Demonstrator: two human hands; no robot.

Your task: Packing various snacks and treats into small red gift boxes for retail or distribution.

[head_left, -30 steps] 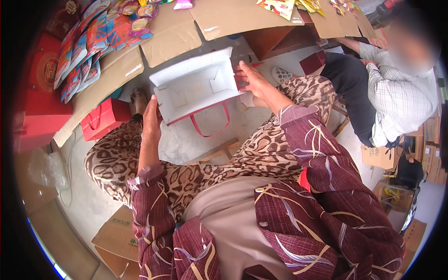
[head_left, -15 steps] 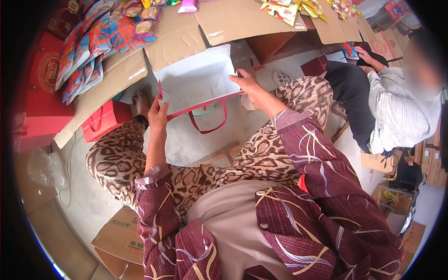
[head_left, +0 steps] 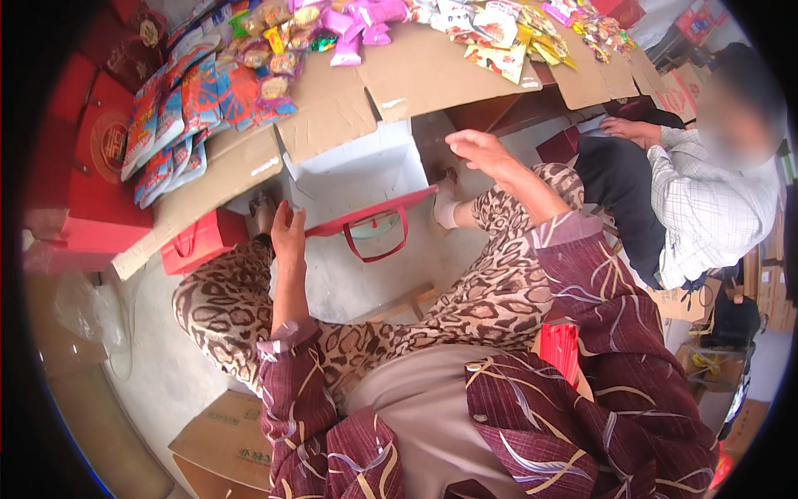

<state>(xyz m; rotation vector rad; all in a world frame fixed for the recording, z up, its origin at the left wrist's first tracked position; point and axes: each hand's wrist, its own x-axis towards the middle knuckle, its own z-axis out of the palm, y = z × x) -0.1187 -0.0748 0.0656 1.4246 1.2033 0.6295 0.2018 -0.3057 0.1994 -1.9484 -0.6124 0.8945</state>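
Note:
An open gift box (head_left: pixel 353 183) with a white inside, a red front flap and a red strap handle (head_left: pixel 376 254) stands between my knees, below the edge of the cardboard-covered table. My left hand (head_left: pixel 288 237) is at the box's near left corner, fingers pointing up and loosely apart; whether they touch the box I cannot tell. Raised to the right of the box, my right hand (head_left: pixel 486 155) is open with fingers stretched toward the left, holding nothing.
Blue-and-red snack packets (head_left: pixel 179 116), small wrapped cakes (head_left: pixel 274 62), pink packets (head_left: pixel 362 25) and yellow packets (head_left: pixel 503 58) lie on the cardboard tabletop (head_left: pixel 440 79). Red boxes (head_left: pixel 100 166) stand left. A co-worker (head_left: pixel 715 183) sits at right. A cardboard carton (head_left: pixel 224 437) is behind my left.
My right hand has let go of the box's right side and lifted away to the right. My left hand's grip on the corner has loosened. The co-worker no longer shows a packet in hand.

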